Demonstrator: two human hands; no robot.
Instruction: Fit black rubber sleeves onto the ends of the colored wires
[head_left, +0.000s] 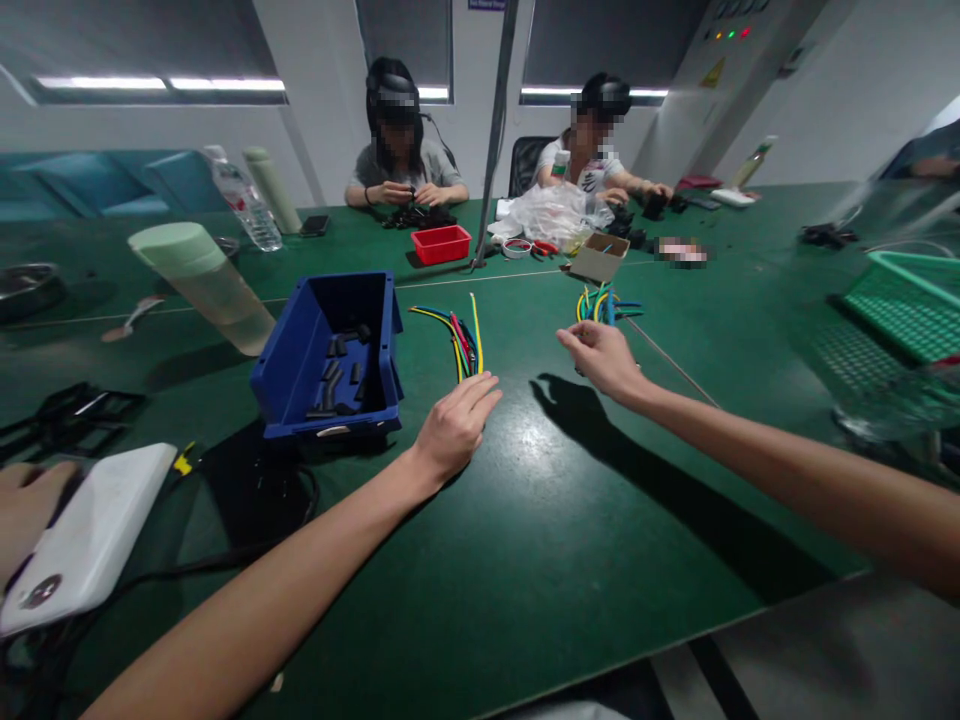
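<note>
My left hand [454, 425] is palm down over the lower ends of a small bundle of wires [466, 345], its fingers close together and curled over them. Yellow-green, red, blue and black wires fan out beyond the fingers. My right hand [602, 362] is raised a little above the table, casting a shadow, with thumb and fingertips drawn together. Whether something small sits in that pinch is too unclear to see. Just behind the right hand lies a second bundle of blue, green and yellow wires [604, 300].
Left of my left hand stands a blue bin [274, 385] with several black pieces in it. Nearby are a green-lidded bottle [202, 280] and a white device [112, 520]. Farther off are a red tray [441, 245], a small carton [598, 262], a green basket [907, 300] and two seated people.
</note>
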